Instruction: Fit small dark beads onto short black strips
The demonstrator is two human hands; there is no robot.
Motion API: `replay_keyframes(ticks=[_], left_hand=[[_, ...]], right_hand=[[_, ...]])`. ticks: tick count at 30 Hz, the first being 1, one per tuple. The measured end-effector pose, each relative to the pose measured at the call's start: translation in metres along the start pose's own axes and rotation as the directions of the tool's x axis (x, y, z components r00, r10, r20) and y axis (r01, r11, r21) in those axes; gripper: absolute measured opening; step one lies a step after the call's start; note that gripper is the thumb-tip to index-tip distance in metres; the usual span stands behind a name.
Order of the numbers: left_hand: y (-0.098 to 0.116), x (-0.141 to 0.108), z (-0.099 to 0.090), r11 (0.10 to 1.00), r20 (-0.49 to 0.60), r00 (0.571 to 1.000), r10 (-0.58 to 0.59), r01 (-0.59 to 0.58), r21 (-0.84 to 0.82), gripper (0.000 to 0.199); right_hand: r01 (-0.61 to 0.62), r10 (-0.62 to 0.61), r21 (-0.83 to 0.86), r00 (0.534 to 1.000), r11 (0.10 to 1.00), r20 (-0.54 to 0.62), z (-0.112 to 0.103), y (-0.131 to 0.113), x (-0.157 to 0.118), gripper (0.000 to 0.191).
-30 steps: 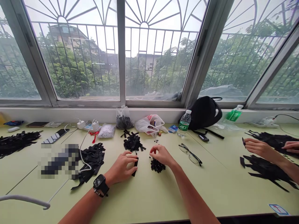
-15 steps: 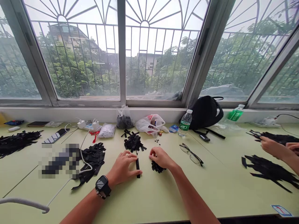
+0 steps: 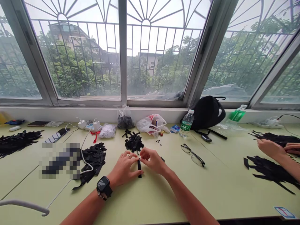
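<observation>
A short black fabric strip lies lengthwise on the table in front of me. My left hand, wearing a ring and a watch, holds it down, fingertips near its far end and thumb across its lower part. Over that far end, the fingers of my right hand are pinched together, close to the left fingertips. Whatever they hold is too small or hidden to make out. A heap of small black pieces is mostly covered by my right hand. Just beyond both hands sits a pile of black strips.
More black strips lie to the left beside a white cable. Eyeglasses, a water bottle and a black bag stand to the right. Plastic bags line the window side. Another person's hands work at far right.
My right hand has moved left from the heap of small black pieces to the far end of the strip. My left hand stays on the strip.
</observation>
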State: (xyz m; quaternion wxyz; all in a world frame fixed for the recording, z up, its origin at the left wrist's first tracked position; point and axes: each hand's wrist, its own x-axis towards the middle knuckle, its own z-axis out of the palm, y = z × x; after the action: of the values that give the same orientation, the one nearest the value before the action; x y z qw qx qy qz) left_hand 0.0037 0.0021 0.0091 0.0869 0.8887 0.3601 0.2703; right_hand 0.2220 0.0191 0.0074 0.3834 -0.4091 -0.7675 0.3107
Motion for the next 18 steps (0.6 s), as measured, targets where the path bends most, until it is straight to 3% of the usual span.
replay_keyframes(ticks=[5, 18], left_hand=[[-0.0004, 0.0003, 0.0003, 1.0, -0.009, 1.0, 0.001, -0.001, 0.001, 0.035], [-0.002, -0.0002, 0.0031, 1.0, -0.006, 1.0, -0.001, 0.001, 0.004, 0.037]], right_hand=[[-0.005, 0.003, 0.058, 0.999, 0.998, 0.045, 0.0103, -0.0021, -0.0009, 0.013], [-0.016, 0.01, 0.088, 0.998, 0.996, 0.068, 0.0091, 0.0009, -0.0027, 0.021]])
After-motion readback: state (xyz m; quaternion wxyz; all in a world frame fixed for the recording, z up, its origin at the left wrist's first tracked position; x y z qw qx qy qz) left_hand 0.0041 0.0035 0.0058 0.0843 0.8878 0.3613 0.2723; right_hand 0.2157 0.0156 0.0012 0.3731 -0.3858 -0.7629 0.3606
